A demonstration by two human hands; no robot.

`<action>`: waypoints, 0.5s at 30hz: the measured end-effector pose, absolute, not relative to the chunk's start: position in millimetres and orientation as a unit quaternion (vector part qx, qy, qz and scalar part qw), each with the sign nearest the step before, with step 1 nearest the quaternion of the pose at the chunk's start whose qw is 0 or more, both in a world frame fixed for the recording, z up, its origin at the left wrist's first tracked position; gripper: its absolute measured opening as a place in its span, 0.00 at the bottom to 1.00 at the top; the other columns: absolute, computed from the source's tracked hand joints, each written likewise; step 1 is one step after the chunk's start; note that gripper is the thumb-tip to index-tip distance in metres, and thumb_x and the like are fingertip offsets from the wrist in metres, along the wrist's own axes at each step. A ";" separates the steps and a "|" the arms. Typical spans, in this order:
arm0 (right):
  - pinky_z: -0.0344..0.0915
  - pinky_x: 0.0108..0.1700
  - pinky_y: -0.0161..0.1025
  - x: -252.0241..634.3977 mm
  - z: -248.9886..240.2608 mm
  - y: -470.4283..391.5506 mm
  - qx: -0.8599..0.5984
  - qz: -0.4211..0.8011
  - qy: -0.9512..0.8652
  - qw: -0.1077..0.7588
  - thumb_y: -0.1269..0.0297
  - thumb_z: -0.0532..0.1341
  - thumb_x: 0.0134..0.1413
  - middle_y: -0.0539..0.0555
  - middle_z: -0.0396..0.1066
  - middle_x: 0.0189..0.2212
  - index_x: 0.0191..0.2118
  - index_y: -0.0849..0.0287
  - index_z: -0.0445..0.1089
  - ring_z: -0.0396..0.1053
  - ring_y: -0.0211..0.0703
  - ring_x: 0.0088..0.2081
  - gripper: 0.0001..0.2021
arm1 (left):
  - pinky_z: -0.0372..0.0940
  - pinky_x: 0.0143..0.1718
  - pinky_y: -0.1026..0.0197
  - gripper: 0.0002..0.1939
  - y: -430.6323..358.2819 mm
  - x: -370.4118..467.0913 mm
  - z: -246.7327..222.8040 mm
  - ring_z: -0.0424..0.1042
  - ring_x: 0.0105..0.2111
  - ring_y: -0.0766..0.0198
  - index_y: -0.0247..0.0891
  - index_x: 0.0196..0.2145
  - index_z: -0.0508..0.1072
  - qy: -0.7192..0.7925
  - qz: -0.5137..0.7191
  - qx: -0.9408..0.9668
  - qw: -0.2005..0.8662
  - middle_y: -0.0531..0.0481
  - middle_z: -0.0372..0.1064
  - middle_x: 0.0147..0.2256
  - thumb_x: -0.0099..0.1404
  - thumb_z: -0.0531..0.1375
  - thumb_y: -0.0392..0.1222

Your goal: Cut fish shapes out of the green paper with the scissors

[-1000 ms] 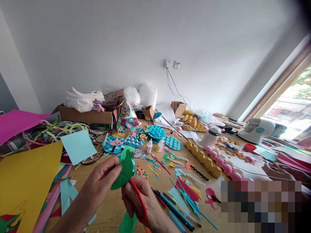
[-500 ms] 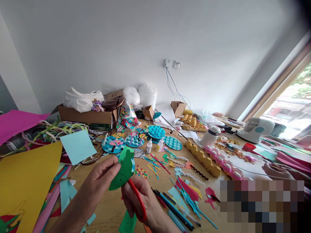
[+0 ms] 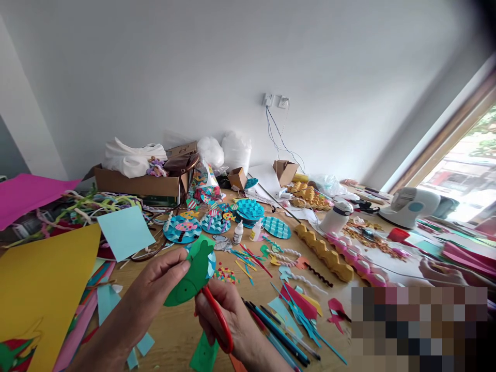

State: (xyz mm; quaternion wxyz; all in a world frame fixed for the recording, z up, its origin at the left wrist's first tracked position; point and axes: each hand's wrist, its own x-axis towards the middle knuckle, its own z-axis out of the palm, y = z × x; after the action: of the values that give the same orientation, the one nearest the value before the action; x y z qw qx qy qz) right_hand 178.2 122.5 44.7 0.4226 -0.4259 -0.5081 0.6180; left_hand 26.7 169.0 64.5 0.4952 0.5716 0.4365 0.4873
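Note:
Green paper with a drawn outline and an eye dot [image 3: 190, 276] is pinched between the thumb and fingers of my left hand [image 3: 160, 279]. My right hand [image 3: 228, 315] is closed on red-handled scissors [image 3: 217, 315]; their blades are mostly hidden at the paper's lower right edge. Below my hands lies another green paper piece [image 3: 204, 353] with marks on it. Behind the held paper are round blue paper-covered discs [image 3: 182, 235] with colourful paper fish.
Two glue bottles [image 3: 237, 233] stand mid-table, near yellow egg-carton strips [image 3: 323, 253]. Pens [image 3: 279, 333] lie right of my right hand. Yellow paper [image 3: 42, 289] and a light blue sheet [image 3: 126, 233] are at left. Another person's hands [image 3: 442, 271] show at far right.
The green paper has turned slightly in my left hand, its rounded lower end now further left. The scissors stay in my right hand, nearly in place.

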 end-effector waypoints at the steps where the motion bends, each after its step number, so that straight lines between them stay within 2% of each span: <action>1: 0.48 0.13 0.26 178.2 44.4 122.5 -0.429 0.614 -0.510 0.422 0.30 0.62 0.41 0.42 0.55 0.12 0.22 0.58 0.60 0.51 0.27 0.12 0.31 | 0.60 0.27 0.64 0.15 169.2 26.2 64.9 0.60 0.25 0.62 0.44 0.18 0.65 0.442 0.481 0.564 0.506 0.57 0.59 0.22 0.53 0.65 0.51; 5: 0.49 0.14 0.26 179.3 42.6 122.9 -0.431 0.597 -0.526 0.427 0.31 0.61 0.43 0.42 0.56 0.12 0.22 0.58 0.59 0.51 0.27 0.13 0.30 | 0.63 0.34 0.63 0.11 168.5 25.6 67.2 0.67 0.34 0.57 0.43 0.21 0.71 0.466 0.471 0.514 0.545 0.55 0.66 0.25 0.49 0.67 0.51; 9: 0.49 0.15 0.26 180.6 42.1 123.8 -0.407 0.592 -0.547 0.430 0.30 0.59 0.45 0.43 0.56 0.12 0.22 0.58 0.59 0.52 0.27 0.13 0.31 | 0.64 0.42 0.61 0.10 166.5 25.9 69.2 0.69 0.42 0.53 0.44 0.26 0.77 0.478 0.476 0.475 0.566 0.54 0.73 0.30 0.46 0.68 0.50; 15: 0.49 0.16 0.27 180.6 45.2 123.0 -0.404 0.585 -0.555 0.431 0.30 0.59 0.45 0.43 0.56 0.13 0.23 0.58 0.59 0.52 0.28 0.14 0.31 | 0.66 0.35 0.61 0.11 164.2 27.4 73.6 0.70 0.37 0.52 0.44 0.24 0.79 0.469 0.467 0.490 0.568 0.53 0.72 0.25 0.43 0.69 0.51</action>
State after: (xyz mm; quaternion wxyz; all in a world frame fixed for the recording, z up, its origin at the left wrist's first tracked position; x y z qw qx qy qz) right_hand 180.6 123.0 45.2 0.4307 -0.4041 -0.5554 0.5855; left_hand 27.4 164.2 73.6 0.5679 0.4897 0.4688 0.4667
